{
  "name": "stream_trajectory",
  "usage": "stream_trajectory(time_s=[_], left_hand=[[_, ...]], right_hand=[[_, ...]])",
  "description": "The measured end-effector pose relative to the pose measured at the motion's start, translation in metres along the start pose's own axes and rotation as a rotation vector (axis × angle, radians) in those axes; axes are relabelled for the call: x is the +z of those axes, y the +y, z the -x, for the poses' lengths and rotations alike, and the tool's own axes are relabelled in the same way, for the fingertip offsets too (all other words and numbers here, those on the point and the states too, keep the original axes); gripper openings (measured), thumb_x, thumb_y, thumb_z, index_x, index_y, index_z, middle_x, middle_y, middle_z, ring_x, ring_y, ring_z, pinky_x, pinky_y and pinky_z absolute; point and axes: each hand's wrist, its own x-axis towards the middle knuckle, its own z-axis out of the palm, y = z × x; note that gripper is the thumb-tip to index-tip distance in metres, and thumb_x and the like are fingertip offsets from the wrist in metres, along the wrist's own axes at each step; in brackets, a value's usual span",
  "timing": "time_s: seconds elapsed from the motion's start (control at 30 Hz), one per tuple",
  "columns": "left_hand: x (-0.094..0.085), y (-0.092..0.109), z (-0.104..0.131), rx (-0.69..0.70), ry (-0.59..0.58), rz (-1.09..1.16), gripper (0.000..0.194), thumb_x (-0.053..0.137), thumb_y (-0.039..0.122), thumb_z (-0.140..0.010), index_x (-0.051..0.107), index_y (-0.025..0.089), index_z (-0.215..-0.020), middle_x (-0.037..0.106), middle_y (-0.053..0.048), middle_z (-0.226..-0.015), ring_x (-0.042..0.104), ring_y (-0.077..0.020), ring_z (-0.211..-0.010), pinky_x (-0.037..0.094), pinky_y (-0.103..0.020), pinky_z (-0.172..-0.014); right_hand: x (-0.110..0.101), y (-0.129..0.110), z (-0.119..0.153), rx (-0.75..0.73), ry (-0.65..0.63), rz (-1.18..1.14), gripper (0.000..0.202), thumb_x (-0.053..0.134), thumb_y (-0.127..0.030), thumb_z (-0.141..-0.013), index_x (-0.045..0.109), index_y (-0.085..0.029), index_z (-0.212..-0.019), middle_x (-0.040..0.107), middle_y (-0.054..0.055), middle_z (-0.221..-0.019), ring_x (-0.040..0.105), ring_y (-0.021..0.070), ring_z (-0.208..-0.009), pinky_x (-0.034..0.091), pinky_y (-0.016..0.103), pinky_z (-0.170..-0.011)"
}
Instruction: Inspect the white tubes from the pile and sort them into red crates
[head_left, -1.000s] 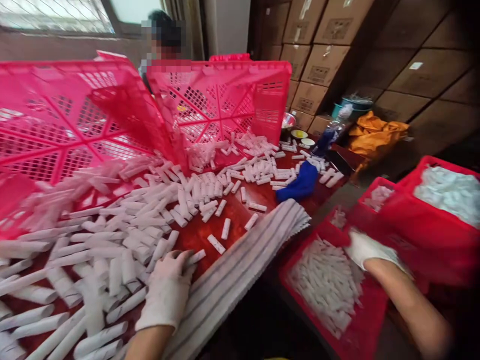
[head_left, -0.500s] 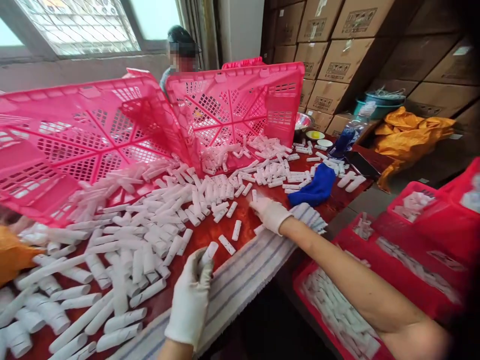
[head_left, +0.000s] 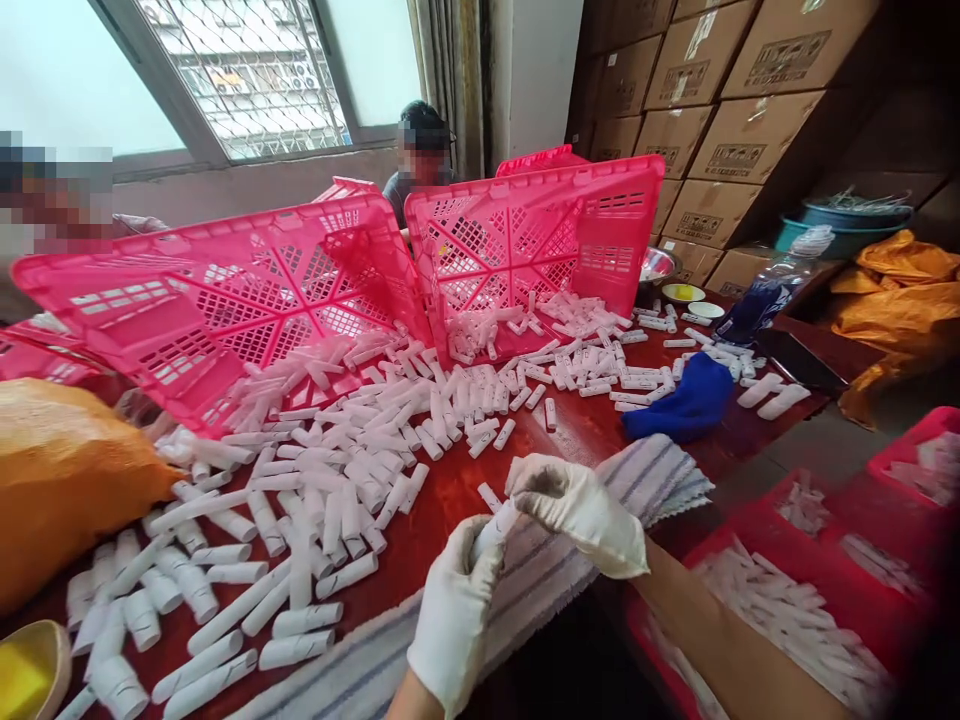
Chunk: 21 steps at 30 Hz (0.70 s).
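My left hand, in a white glove, is closed around a short white tube that tilts up to the right. At the tube's upper end, the thumb and fingers of my gloved right hand are pinched together. Whether they also hold something small is hidden. Just behind my hands another white tube lies on the red-brown table. A striped towel is spread along the near edge, under my hands. A large heap of loose white tubes covers the table to the left and beyond.
Two pink crates lie tipped toward me behind the heap. A blue cloth, a bottle and a phone are at the right. Red bins of tubes stand lower right; an orange sack is at left. Two people sit beyond.
My right hand has come back from the far side of the towel to the tube in my left hand. The left hand has brought its tube toward it. The view has swung left.
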Motion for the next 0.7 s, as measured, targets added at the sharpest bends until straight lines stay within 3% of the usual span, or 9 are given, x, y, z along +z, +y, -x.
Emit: stream_trajectory(time_s=[0.1,0.23,0.3,0.43,0.53,0.63,0.7], left_hand=[[-0.007,0.001,0.002,0.062,-0.021,-0.130,0.027,0.056,0.037,-0.081,0.061,0.019,-0.099,0.067,-0.004,-0.093,0.060,-0.0172,-0.083,0.046,-0.028,-0.079],[0.000,0.001,0.004,0.160,-0.043,-0.238,0.026,0.055,0.032,-0.079,0.064,0.019,-0.099,0.069,-0.006,-0.096,0.062,-0.0196,-0.086,0.046,-0.031,-0.082],[0.007,-0.002,0.005,0.153,-0.017,-0.213,0.028,0.054,0.032,-0.079,0.064,0.018,-0.101,0.069,-0.008,-0.098,0.063,-0.0206,-0.088,0.046,-0.031,-0.083],[0.013,-0.008,0.006,0.022,0.042,-0.165,0.034,0.054,0.038,-0.079,0.063,0.014,-0.102,0.069,-0.009,-0.089,0.063,-0.0215,-0.080,0.047,-0.031,-0.074],[0.011,-0.009,0.006,0.011,0.046,-0.152,0.036,0.054,0.043,-0.081,0.062,0.014,-0.101,0.068,-0.006,-0.083,0.059,-0.0187,-0.072,0.045,-0.029,-0.068],[0.009,-0.005,0.006,0.035,0.071,-0.097,0.032,0.059,0.043,-0.079,0.063,0.016,-0.095,0.065,-0.004,-0.082,0.055,-0.0155,-0.072,0.043,-0.027,-0.070],[0.007,-0.003,0.007,-0.048,0.002,0.094,0.032,0.063,0.046,-0.077,0.062,0.017,-0.089,0.058,0.001,-0.070,0.047,-0.0100,-0.058,0.039,-0.022,-0.057]], right_hand=[[-0.008,-0.014,0.001,0.037,-0.155,0.118,0.023,0.071,-0.036,-0.073,0.060,-0.016,-0.068,0.058,0.002,-0.077,0.055,0.0148,-0.073,0.043,0.027,-0.066],[-0.005,-0.015,-0.003,0.202,-0.299,0.208,0.030,0.067,-0.044,-0.075,0.053,-0.018,-0.068,0.050,-0.003,-0.064,0.046,0.0122,-0.062,0.038,0.026,-0.060],[0.003,-0.012,-0.002,0.176,-0.231,0.176,0.034,0.059,-0.051,-0.079,0.052,-0.019,-0.071,0.049,-0.003,-0.067,0.043,0.0122,-0.063,0.038,0.026,-0.062],[0.013,-0.004,0.008,0.058,0.063,0.049,0.038,0.042,-0.057,-0.088,0.054,-0.021,-0.085,0.049,-0.002,-0.074,0.047,0.0135,-0.068,0.040,0.026,-0.065],[0.011,0.006,0.017,0.083,0.228,0.012,0.039,0.055,-0.060,-0.080,0.053,-0.021,-0.078,0.047,-0.003,-0.068,0.045,0.0123,-0.063,0.039,0.025,-0.062],[0.009,0.012,0.020,0.135,0.227,-0.032,0.042,0.067,-0.059,-0.069,0.054,-0.020,-0.071,0.048,-0.004,-0.065,0.045,0.0117,-0.063,0.039,0.025,-0.063],[0.007,0.011,0.019,0.143,0.194,-0.057,0.042,0.071,-0.058,-0.065,0.056,-0.019,-0.068,0.050,-0.004,-0.064,0.045,0.0117,-0.062,0.039,0.025,-0.061]])
